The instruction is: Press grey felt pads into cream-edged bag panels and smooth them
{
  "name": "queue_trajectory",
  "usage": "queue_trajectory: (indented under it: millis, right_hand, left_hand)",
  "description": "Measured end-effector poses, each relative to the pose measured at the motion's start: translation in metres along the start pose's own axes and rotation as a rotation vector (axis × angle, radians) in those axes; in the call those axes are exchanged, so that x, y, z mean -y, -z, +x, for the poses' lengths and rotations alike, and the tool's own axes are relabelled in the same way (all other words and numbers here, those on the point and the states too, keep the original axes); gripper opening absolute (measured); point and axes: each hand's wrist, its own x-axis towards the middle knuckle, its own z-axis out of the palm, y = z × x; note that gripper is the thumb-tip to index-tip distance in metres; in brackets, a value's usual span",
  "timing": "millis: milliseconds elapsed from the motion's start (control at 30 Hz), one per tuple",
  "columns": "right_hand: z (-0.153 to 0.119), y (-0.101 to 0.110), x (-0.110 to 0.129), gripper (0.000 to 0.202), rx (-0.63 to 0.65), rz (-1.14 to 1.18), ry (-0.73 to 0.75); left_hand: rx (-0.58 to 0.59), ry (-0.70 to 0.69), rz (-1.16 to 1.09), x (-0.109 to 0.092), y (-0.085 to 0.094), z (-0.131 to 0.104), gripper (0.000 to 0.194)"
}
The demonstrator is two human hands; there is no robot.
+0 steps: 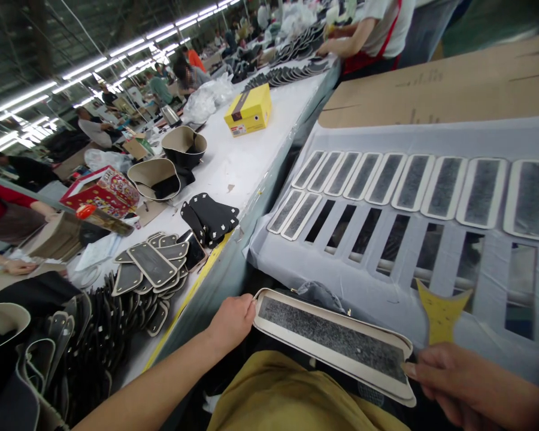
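A long rectangular panel [332,341] with a cream raised rim and a dark grey strip down its middle is held at a slant above my lap. My left hand [233,323] pinches its upper left corner between thumb and fingers. At the opposite end, my right hand [462,383] has its thumb and fingertips closed on the panel's short edge. Just beyond that hand is a yellow forked flat piece [441,311]; I cannot tell whether the hand touches it. Behind the panel, rows of similar smaller pieces [412,182] lie on a white slotted surface [363,287].
The white worktable [269,155] at left carries a yellow box [249,111], open cylindrical shells [154,178], a pile of grey panels [153,263] and many dark pieces [90,335]. Brown cardboard [453,84] lies at back right. Other people work around the table.
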Motion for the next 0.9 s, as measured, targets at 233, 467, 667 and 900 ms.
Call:
queue_trajectory:
  millis: [233, 467, 667, 900]
  right_hand:
    - [-0.005, -0.002, 0.002, 0.040, 0.015, 0.086, -0.001]
    - [0.002, -0.003, -0.007, 0.038, -0.004, 0.101, 0.031]
    - [0.005, -0.003, -0.010, 0.038, 0.003, 0.093, 0.028]
    - [0.001, -0.001, -0.005, 0.036, 0.043, 0.090, 0.012]
  left_hand:
    - [-0.009, 0.211, -1.026, 0.001, -0.019, -0.013, 0.043]
    - [-0.021, 0.393, -1.397, -0.009, -0.019, -0.019, 0.047]
    - [0.012, 0.419, -1.456, -0.008, -0.016, -0.021, 0.043]
    - [0.130, 0.299, -1.388, 0.010, -0.015, -0.015, 0.040]
